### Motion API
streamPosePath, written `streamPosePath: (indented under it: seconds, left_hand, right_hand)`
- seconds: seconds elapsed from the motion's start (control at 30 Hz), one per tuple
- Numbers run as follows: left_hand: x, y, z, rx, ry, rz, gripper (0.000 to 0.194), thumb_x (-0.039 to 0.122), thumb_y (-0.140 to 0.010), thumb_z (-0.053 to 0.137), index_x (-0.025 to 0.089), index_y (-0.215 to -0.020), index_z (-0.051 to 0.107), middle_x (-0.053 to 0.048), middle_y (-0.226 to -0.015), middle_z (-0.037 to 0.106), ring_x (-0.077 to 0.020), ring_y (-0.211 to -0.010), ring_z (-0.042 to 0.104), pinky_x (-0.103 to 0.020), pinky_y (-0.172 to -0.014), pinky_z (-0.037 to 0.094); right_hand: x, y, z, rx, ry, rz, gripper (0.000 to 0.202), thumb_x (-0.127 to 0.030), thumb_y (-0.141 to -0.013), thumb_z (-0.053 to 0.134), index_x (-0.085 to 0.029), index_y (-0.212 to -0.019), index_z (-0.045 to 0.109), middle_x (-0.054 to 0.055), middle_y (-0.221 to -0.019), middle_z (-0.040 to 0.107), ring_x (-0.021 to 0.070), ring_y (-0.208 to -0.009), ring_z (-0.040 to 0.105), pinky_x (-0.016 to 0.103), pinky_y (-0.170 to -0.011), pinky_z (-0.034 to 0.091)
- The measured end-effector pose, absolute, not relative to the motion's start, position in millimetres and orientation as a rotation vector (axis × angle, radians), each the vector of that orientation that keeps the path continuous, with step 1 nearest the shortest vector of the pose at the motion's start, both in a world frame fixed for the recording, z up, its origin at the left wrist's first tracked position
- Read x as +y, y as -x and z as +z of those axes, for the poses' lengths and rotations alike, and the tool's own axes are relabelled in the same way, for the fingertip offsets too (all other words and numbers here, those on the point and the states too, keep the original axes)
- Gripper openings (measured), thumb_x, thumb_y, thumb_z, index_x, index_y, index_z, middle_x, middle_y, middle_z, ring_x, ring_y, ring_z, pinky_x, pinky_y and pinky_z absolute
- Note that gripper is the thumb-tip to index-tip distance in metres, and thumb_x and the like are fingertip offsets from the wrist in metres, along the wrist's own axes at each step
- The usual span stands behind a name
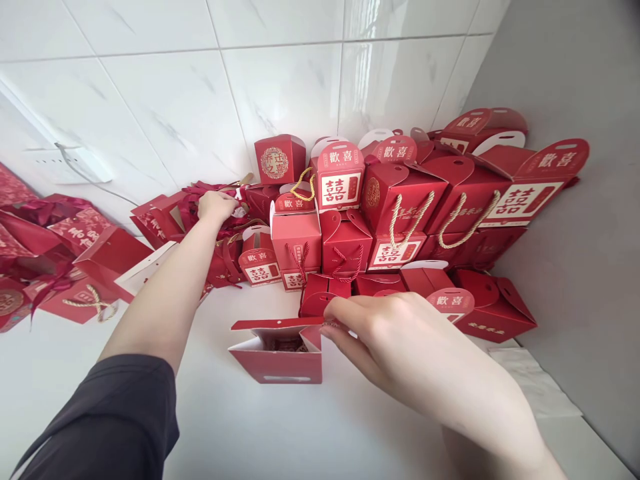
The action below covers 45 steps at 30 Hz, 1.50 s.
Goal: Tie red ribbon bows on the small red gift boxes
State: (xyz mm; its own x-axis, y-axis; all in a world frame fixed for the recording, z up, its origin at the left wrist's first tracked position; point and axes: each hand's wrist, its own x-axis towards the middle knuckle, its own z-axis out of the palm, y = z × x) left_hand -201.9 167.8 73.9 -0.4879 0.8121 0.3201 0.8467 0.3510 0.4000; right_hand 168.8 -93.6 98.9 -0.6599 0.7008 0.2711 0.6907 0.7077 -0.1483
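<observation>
A red paper gift box (290, 367) stands on the white tabletop in front of me, its top open and small dark things visible inside. My right hand (385, 327) is closed in a pinch at the right corner of its raised flap, and a small patterned bit shows between thumb and finger. Farther off to the left, my left hand (217, 208) reaches into a heap of dark red ribbons and bags (200, 193). Its fingers are curled beside a small whitish piece (241, 203); what they grip is partly hidden.
Stacked red gift boxes (405, 200), some with rope handles, line the tiled wall (290, 80) and reach the grey panel (575, 240). Red bags (85, 300) crowd the left. Behind them is a power strip (75, 163) with a cable. White paper (535, 383) lies at right.
</observation>
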Motion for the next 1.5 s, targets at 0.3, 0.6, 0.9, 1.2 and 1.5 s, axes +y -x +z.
streamPosePath:
  seconds: [0.3,0.6,0.9,1.2,1.5]
  left_hand:
    - [140.9,200.5,83.8,-2.541,1.564,-0.808,0.036,0.046,-0.075,0.064,0.015,-0.09,0.075,-0.015,-0.09,0.073,-0.0335,-0.099,0.065,-0.042,-0.087,0.048]
    - [51.8,179.2,101.4,-1.754,1.528,-1.445,0.032,0.034,-0.099,0.039,0.01,-0.112,0.056,-0.005,-0.102,0.065,-0.0116,-0.084,0.063,-0.028,-0.083,0.048]
    - [-24.5,116.0,104.7,-1.709,1.739,-2.696,0.014,0.021,-0.077,0.062,0.017,-0.084,0.05,0.004,-0.063,0.06,-0.0105,-0.055,0.068,-0.012,-0.039,0.042]
    - [-79.1,76.4,81.6,-2.025,2.526,-1.776,0.052,0.038,-0.077,0.071,0.034,-0.126,0.052,-0.007,-0.104,0.072,-0.0249,-0.082,0.073,-0.031,-0.055,0.061]
    - [-82.0,68.7,72.9,-1.599,2.625,-0.956,0.118,0.056,-0.056,0.085,0.046,-0.151,0.017,-0.003,-0.156,0.03,-0.0425,-0.141,0.032,-0.059,-0.11,0.043]
  right_hand:
    - [-93.6,-168.9,100.6,-2.608,1.127,0.07,0.028,-0.027,-0.096,0.051,-0.022,-0.07,0.042,-0.006,-0.054,0.049,0.0115,-0.043,0.027,0.028,-0.047,0.014]
    - [-95.0,-177.0,101.7,-2.512,1.125,0.06,0.028,-0.026,-0.096,0.051,-0.021,-0.069,0.046,-0.006,-0.055,0.049,0.0101,-0.043,0.035,0.028,-0.048,0.016]
    - [-79.3,-169.7,98.2,-2.248,1.072,0.382,0.018,-0.028,-0.096,0.052,-0.022,-0.112,0.057,0.002,-0.089,0.069,0.0148,-0.067,0.062,0.025,-0.06,0.043]
    - [-61.9,-162.8,87.3,-1.96,0.829,1.102,0.043,-0.027,-0.096,0.05,-0.023,-0.136,0.037,0.0,-0.082,0.07,0.016,-0.067,0.071,0.025,-0.058,0.054]
    - [-60.9,-152.2,83.8,-1.956,0.827,1.148,0.017,-0.027,-0.097,0.048,-0.023,-0.114,0.051,-0.003,-0.076,0.069,0.0134,-0.062,0.07,0.021,-0.056,0.052]
